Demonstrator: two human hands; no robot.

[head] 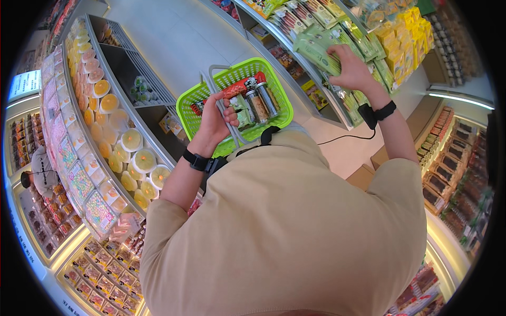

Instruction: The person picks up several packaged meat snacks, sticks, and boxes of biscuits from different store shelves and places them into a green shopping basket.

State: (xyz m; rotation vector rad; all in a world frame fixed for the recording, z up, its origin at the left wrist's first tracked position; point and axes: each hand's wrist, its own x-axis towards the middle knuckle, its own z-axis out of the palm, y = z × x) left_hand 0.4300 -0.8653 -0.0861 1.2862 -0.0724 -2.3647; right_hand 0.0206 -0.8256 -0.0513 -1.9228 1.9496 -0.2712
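My left hand is closed around the grey handles of a bright green plastic shopping basket. Inside the basket lie two clear jars with dark lids, a red packet and a pale green packet. My right hand reaches to a stocked shelf, fingers and thumb gripping the end of a light green snack packet. That packet is tilted over more green packets of similar look. Part of the basket's near side is hidden by my left arm and shirt.
A long shelf of rounded clear-lidded cups and flat sweet packs runs along the left. Yellow boxes are stacked beyond my right hand. A black cable hangs from my right wrist. Another person stands at the far left.
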